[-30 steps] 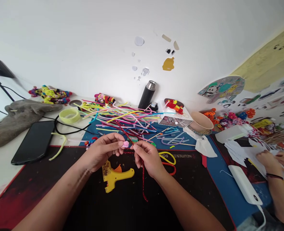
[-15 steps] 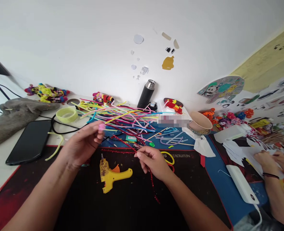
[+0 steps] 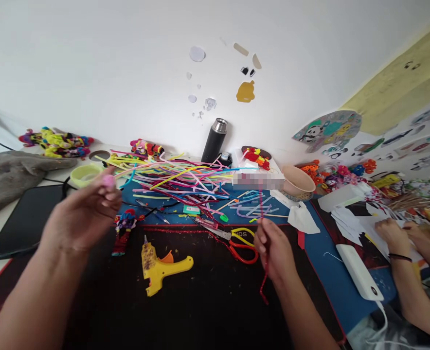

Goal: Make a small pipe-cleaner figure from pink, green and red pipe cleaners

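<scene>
My left hand (image 3: 81, 214) is raised at the left, blurred, with its fingertips pinched on a small pink pom-pom (image 3: 109, 181). My right hand (image 3: 273, 248) is closed on a red glitter pipe cleaner (image 3: 264, 279), held upright; its lower end hangs over the black mat (image 3: 200, 301). A yellow glue gun (image 3: 160, 266) lies on the mat between my hands. Red and yellow scissors (image 3: 239, 240) lie just left of my right hand. A heap of coloured pipe cleaners (image 3: 178, 180) is spread behind them.
A black flask (image 3: 214, 141) stands at the wall. A dark tablet (image 3: 25, 218) and grey cloth (image 3: 10, 172) lie at the left. A beige bowl (image 3: 298, 181), white power bank (image 3: 359, 272) and papers sit at the right, where another person's hands (image 3: 393, 233) work.
My hands have drawn apart: the left went left and up with the pink pom-pom, the right went right with the red pipe cleaner, which now stands upright. The view has shifted.
</scene>
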`<act>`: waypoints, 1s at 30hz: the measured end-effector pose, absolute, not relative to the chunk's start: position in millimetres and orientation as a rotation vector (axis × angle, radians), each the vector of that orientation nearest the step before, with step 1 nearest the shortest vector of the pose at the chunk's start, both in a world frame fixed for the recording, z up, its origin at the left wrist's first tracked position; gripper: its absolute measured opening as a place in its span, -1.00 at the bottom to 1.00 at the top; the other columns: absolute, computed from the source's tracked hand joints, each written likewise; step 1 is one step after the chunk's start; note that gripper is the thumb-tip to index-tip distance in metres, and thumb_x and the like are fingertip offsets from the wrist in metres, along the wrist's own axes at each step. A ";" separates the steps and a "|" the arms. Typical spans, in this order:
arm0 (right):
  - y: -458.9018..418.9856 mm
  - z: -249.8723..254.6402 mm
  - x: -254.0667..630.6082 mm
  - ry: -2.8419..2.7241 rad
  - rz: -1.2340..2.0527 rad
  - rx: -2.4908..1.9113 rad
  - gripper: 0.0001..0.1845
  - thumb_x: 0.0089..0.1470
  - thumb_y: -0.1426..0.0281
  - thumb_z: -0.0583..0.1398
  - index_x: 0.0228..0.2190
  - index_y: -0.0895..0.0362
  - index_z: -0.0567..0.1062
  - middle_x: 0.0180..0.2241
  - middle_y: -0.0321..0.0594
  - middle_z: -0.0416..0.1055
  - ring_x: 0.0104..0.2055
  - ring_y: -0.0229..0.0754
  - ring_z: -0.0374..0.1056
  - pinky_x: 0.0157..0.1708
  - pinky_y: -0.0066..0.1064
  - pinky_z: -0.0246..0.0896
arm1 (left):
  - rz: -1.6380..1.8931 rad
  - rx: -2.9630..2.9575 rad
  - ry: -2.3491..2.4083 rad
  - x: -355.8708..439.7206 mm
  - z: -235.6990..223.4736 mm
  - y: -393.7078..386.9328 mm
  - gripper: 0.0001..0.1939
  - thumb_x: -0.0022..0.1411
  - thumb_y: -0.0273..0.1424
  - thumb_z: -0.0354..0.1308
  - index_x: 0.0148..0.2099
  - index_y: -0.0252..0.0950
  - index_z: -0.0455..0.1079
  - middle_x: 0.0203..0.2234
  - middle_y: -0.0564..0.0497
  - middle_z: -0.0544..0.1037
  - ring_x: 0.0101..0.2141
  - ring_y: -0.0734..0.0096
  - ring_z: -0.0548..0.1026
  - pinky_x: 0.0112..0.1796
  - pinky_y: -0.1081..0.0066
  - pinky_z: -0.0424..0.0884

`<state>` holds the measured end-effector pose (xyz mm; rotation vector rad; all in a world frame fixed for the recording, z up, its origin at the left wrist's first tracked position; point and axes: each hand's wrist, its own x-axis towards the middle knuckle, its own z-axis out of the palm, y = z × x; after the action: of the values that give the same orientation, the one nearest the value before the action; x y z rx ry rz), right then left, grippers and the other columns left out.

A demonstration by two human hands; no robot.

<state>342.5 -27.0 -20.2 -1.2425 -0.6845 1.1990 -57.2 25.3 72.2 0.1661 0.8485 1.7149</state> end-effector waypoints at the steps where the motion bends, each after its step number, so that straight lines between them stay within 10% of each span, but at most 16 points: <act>1: -29.3 -25.6 333.6 -0.734 1.244 -1.255 -0.65 0.23 0.11 0.40 -0.18 0.13 0.56 -0.57 -0.46 0.28 -0.65 -0.40 0.14 -0.67 -0.55 -0.05 | 1.600 0.193 0.883 -42.2 72.5 23.4 -0.62 -0.07 -0.75 0.15 -0.21 -0.31 0.52 -0.67 0.18 0.43 -0.70 0.60 0.36 -0.69 0.71 0.32; 11: -38.7 -19.6 230.8 -0.995 1.698 -1.211 -0.57 0.27 0.02 0.33 -0.23 0.16 0.56 -0.65 -0.39 0.40 -0.73 -0.35 0.27 -0.75 -0.59 -0.13 | 0.811 0.567 0.846 -4.4 19.3 1.4 -0.36 -0.11 -0.34 0.65 0.08 -0.30 0.71 -0.56 0.06 0.52 -0.60 0.60 0.30 -0.57 0.57 0.15; 30: -38.9 -4.5 194.9 -1.331 1.820 -1.168 -0.48 0.26 -0.09 0.29 -0.21 0.15 0.56 -0.52 -0.30 0.54 -0.61 -0.28 0.44 -0.64 -0.54 0.10 | 0.781 0.829 0.774 -20.8 -4.9 4.9 -0.72 0.18 -0.27 0.51 -0.14 -0.36 0.75 -0.52 -0.06 0.55 -0.51 0.46 0.34 -0.48 0.46 0.18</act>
<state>194.9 -38.9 -4.5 -1.1685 -1.3305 1.8198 -20.8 4.9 -4.9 0.8290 0.7742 0.7813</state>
